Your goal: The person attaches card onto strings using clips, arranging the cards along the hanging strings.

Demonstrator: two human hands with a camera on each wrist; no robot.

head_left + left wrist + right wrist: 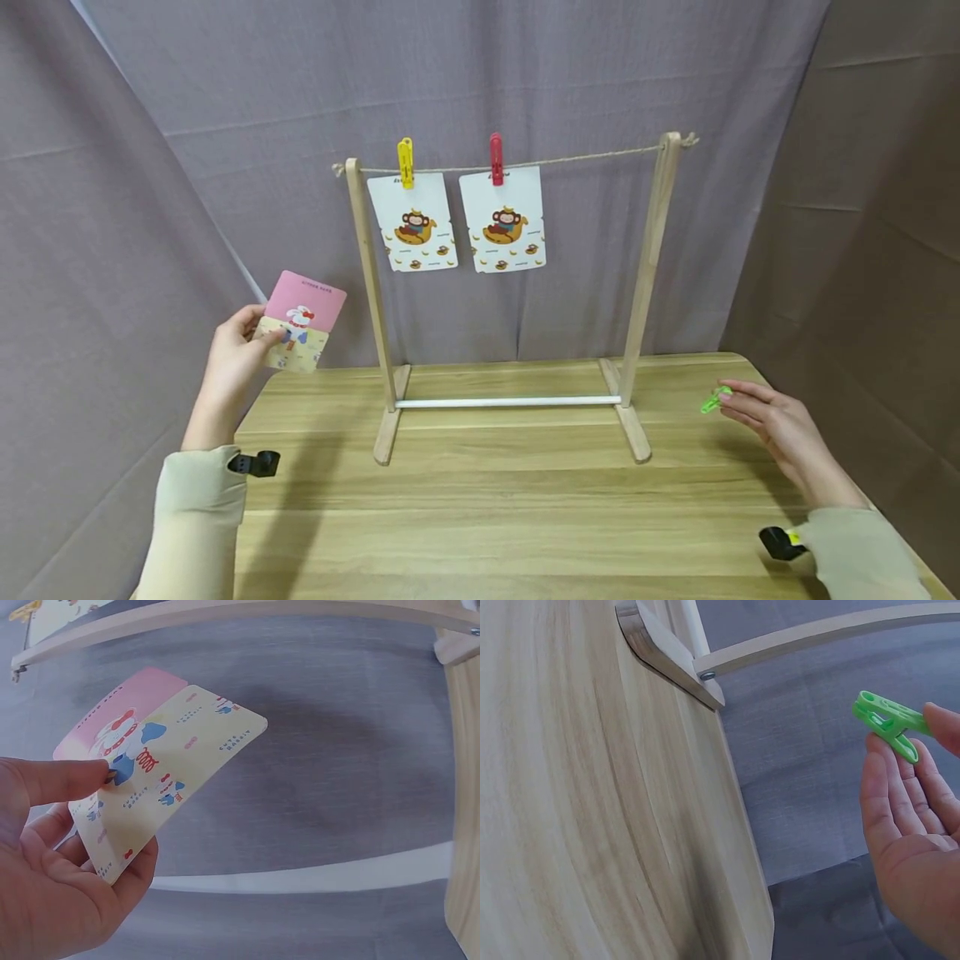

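Observation:
Between thumb and fingers, my left hand (pixel 238 350) holds a pink and yellow card (pixel 303 312) with a rabbit picture, left of the wooden rack (pixel 651 267). The left wrist view shows the thumb pressed on the card's printed face. At the right, my right hand (pixel 776 425) pinches a green clothespin (pixel 889 720) above the table, between thumb and fingertips. Two white monkey cards (pixel 412 242) hang from the rack's string (pixel 600 157), one under a yellow clothespin (pixel 406 163), the other under a red clothespin (pixel 497 158).
The rack stands on a wooden table (pixel 495 500), its feet joined by a white bar (pixel 510 402). Grey curtains (pixel 562 75) surround the table behind and at both sides. The string runs bare from the second card to the right post.

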